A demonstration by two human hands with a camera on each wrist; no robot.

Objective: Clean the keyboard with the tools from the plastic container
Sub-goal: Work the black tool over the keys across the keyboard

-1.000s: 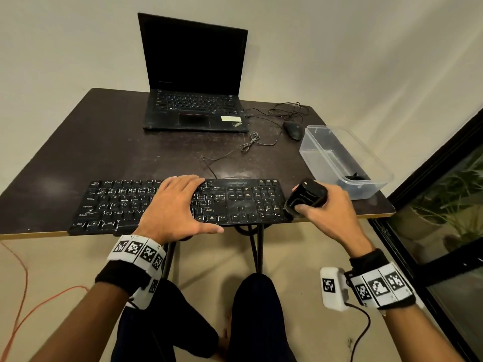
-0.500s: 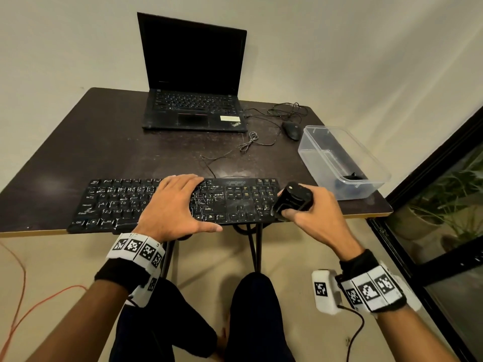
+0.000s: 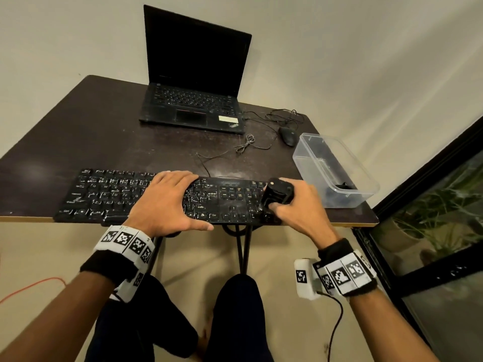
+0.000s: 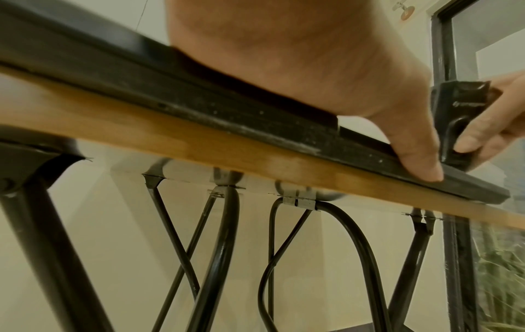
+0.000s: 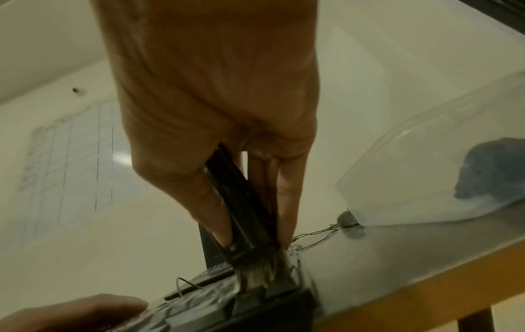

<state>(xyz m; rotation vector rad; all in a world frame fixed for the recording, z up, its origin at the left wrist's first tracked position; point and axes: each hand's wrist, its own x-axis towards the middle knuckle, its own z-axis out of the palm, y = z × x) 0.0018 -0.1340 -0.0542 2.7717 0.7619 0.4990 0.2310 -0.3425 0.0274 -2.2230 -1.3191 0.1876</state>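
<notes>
A black keyboard (image 3: 109,197) lies along the table's front edge. My left hand (image 3: 167,202) rests flat on its middle keys, fingers straight, thumb over the front rim (image 4: 420,166). My right hand (image 3: 295,205) grips a black cleaning brush (image 3: 277,195) over the keyboard's right end. In the right wrist view the brush (image 5: 244,215) points down and its bristles (image 5: 257,273) touch the keys. A clear plastic container (image 3: 332,169) stands to the right with a dark tool (image 3: 342,185) inside.
An open black laptop (image 3: 193,105) stands at the back of the dark table (image 3: 91,142). A wired mouse (image 3: 287,135) and loose cables (image 3: 248,145) lie between laptop and container. A dark window frame (image 3: 423,184) is at the right.
My right hand has carried the brush leftward from the keyboard's right edge onto its right-hand keys. The left hand has stayed flat on the keyboard.
</notes>
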